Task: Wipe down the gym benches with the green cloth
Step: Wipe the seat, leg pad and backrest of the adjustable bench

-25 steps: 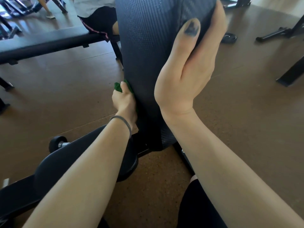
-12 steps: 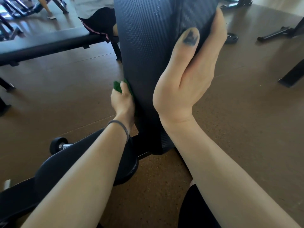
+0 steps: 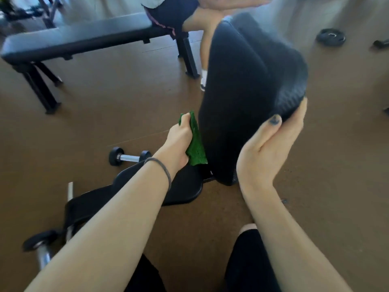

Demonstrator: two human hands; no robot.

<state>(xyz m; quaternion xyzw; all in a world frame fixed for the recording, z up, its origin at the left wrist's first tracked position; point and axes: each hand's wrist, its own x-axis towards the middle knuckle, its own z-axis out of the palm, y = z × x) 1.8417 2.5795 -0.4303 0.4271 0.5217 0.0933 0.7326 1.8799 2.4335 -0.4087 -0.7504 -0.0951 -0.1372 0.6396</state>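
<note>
An adjustable gym bench stands before me with its black textured back pad raised and its seat pad low in front. My left hand grips the green cloth and holds it against the pad's left edge. The cloth hangs down from my fist. My right hand cups the pad's right edge, thumb on the front face and fingers behind it. The pad is blurred by motion.
A flat black bench stands at the back left with a person sitting on its right end. A small dumbbell lies on the brown floor left of my hand. A weight plate lies at the far right.
The view has pulled back and tilted up, so the pad's top shows now. More of the green cloth hangs out of my left fist. My right hand sits lower in view.
</note>
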